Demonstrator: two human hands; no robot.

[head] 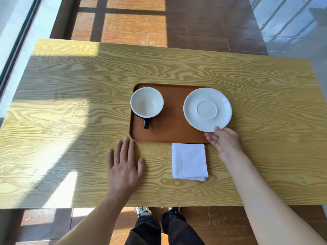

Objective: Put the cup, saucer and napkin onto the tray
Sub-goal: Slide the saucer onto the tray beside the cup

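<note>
**Saucer held at its rim over the tray's right end**

The saucer (207, 109) is white glazed ceramic, and it sits over the right end of the tray (169, 131), its right side reaching past the tray's edge. Whether it has touched down or hangs just above I cannot tell. It looks stiff, smooth and breakable, probably light enough for one hand but slick under the fingers, so a pinch at the rim with the thumb on top is a sensible hold, and it wants setting down gently. The right hand (223, 141) grips it exactly so, thumb on the near rim and fingers curled below.

The cup (146, 102), white inside and dark outside, stands upright on the tray's left part, its handle pointing toward the person. It is well apart from the saucer. It too is hard and fragile; the handle is its natural grip.

The napkin (189, 161), folded and white, lies on the table (70, 82) just in front of the tray's near edge, not yet on it. It is soft and limp, and best lifted by a folded edge so it stays closed.

The left hand (123, 167) rests flat and spread on the table, holding nothing, near the tray's near-left corner.
</note>
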